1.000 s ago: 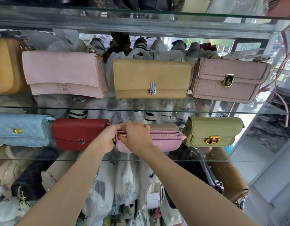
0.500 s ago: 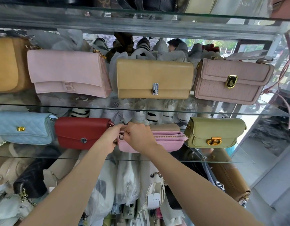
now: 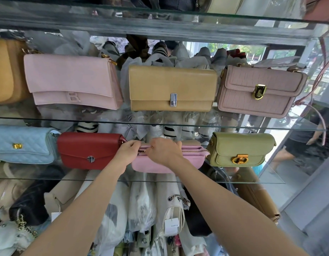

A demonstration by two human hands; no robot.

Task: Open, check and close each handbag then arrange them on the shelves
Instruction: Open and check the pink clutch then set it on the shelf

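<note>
I am watching both hands working at the top of the pink bag (image 3: 165,164), which is sitting on the lower glass shelf (image 3: 271,179) between the red bag (image 3: 88,150) and the green bag (image 3: 239,149), touching or nearly touching each. My left hand (image 3: 127,151) is gripping the bag's left end, fingers curled over its top edge beside the red bag's corner. My right hand (image 3: 164,150) is pinching something small at the zipper line, fingers bunched tight; the pull itself is too small for me to make out. Compared with a second ago, the right hand is sitting a little farther along the top of the bag, away from the left hand, and more of the zipper line is showing between them; the left hand is staying where it was. The bag is not shifting on the shelf. Above, on the upper glass shelf (image 3: 298,126), the pale pink bag (image 3: 71,82), the tan bag (image 3: 172,87) and the mauve bag (image 3: 260,91) are standing in a row, unchanged, and the blue quilted bag (image 3: 23,145) is resting left of the red one.
</note>
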